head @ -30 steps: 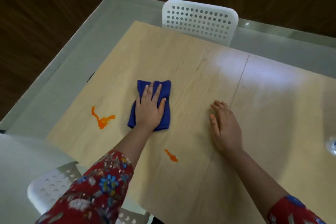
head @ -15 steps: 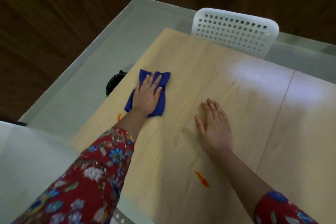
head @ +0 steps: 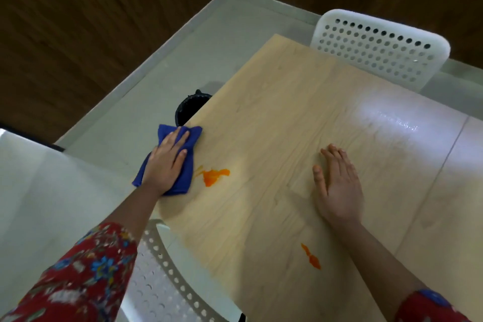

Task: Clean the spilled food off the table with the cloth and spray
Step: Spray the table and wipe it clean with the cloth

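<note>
Since half a second ago, cloth [head: 167,162] has slid from the table's far-left part out to its left edge, half hanging past it. Big orange spill [head: 213,175], then hidden under my forearm, is now exposed just right of the cloth.

My left hand [head: 166,165] is flat on the cloth, fingers spread, pressing not pinching. My right hand [head: 338,185] is open, palm down on the bare table [head: 287,117], well right of the spill, holding nothing. Second smaller smear [head: 311,256] sits nearer me, below the right hand. Spray bottle not in view.

Risks, my read:
- cloth overhangs the edge; more leftward push and it drops off, or drags sauce onto the floor and the white chair [head: 162,282] below
- dry sweep probably streaks the orange instead of lifting it; a faint streak already trails from the blob toward the cloth
- right forearm is close to the small smear, sleeve could pick it up
</note>
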`<act>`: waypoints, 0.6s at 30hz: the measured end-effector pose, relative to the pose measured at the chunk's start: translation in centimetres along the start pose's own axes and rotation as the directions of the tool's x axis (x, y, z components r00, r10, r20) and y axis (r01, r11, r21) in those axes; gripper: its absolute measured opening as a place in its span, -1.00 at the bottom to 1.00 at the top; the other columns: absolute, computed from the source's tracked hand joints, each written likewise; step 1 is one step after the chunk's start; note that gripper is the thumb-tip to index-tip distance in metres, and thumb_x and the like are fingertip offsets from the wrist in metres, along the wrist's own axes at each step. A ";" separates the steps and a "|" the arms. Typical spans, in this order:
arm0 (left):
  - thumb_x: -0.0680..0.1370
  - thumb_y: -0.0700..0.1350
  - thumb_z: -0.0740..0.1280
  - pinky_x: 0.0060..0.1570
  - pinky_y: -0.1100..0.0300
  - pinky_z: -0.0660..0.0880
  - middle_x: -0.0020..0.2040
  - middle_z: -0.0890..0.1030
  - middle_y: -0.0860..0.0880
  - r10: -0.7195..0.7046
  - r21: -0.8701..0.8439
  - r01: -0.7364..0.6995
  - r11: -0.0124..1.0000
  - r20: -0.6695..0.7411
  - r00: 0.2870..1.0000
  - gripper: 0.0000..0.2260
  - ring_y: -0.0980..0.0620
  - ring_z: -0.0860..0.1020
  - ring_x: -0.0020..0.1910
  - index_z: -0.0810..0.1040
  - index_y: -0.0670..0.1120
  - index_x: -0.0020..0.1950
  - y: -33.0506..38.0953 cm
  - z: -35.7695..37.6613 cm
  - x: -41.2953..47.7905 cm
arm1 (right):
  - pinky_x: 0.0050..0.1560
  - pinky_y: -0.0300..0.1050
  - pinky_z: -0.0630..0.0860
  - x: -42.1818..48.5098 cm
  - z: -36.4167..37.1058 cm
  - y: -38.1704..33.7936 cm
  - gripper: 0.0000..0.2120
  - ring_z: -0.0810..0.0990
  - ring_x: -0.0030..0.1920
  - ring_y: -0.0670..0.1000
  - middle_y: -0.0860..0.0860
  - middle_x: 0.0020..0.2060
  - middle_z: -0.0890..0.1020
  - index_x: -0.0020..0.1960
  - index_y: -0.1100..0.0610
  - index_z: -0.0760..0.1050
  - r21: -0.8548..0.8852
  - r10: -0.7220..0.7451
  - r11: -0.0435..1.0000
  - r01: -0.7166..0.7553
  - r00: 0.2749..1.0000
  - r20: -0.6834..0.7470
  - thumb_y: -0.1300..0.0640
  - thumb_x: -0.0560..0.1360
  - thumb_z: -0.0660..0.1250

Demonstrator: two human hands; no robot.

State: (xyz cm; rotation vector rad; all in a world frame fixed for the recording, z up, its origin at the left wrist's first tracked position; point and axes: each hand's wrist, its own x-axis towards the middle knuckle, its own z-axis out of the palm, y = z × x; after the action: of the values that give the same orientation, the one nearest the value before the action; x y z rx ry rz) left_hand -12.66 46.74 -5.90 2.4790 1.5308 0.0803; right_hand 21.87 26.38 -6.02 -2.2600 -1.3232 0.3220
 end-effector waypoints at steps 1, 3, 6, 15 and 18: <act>0.65 0.15 -0.13 0.42 -0.12 0.23 0.57 0.14 0.05 -0.022 0.013 0.022 1.000 -0.012 1.000 -0.51 -0.01 0.14 0.53 0.10 0.08 0.57 -0.1 0.2 -0.6 | 0.52 -0.01 0.07 0.0 0.0 0.0 -0.37 0.10 0.54 -0.02 -0.02 0.51 0.27 0.47 0.05 0.28 -0.005 -0.003 1.000 0.003 1.000 0.004 -0.26 0.56 -0.11; 0.67 0.12 -0.11 0.43 -0.13 0.20 0.57 0.12 0.02 -0.062 0.021 0.063 0.998 -0.028 0.998 -0.52 -0.02 0.11 0.54 0.10 0.05 0.57 1.0 0.4 -0.5 | 0.52 0.01 0.08 0.0 0.0 -0.1 -0.37 0.11 0.54 0.00 -0.01 0.51 0.26 0.48 0.05 0.28 -0.027 -0.005 1.000 0.005 1.000 0.003 -0.27 0.56 -0.11; 0.63 0.13 -0.15 0.42 -0.13 0.21 0.57 0.14 -0.01 -0.032 0.026 0.033 0.999 -0.022 0.999 -0.48 -0.04 0.12 0.54 0.15 0.00 0.56 5.2 1.1 1.1 | 0.52 0.02 0.08 0.1 0.0 -0.1 -0.36 0.11 0.54 0.00 -0.01 0.51 0.26 0.48 0.06 0.27 -0.027 -0.012 1.000 0.012 1.000 -0.002 -0.27 0.56 -0.10; 0.61 0.21 0.05 0.41 0.02 0.13 0.59 0.01 0.14 0.391 -0.035 -0.389 0.920 0.091 0.916 -0.50 0.07 0.03 0.56 0.11 0.18 0.55 9.0 1.8 -7.8 | 0.51 0.03 0.13 -0.5 -0.5 0.3 -0.44 0.17 0.52 -0.01 -0.01 0.46 0.35 0.45 0.08 0.30 0.136 -0.029 0.990 0.033 0.999 -0.028 -0.19 0.58 -0.04; 0.60 0.25 -0.07 0.43 -0.10 0.18 0.59 0.06 0.06 -0.031 0.047 0.031 0.998 -0.002 1.000 -0.47 0.00 0.06 0.55 0.10 0.14 0.56 3.7 0.9 -4.6 | 0.50 0.05 0.15 -0.3 -0.3 0.2 -0.42 0.17 0.52 0.01 0.00 0.46 0.35 0.45 0.08 0.31 0.114 -0.027 0.993 0.031 0.999 -0.034 -0.21 0.57 -0.04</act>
State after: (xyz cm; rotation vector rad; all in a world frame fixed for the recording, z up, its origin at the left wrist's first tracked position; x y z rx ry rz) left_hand -11.36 40.93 -5.60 2.4909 1.5895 0.0414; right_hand 22.04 25.97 -5.90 -2.1405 -1.2869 0.3410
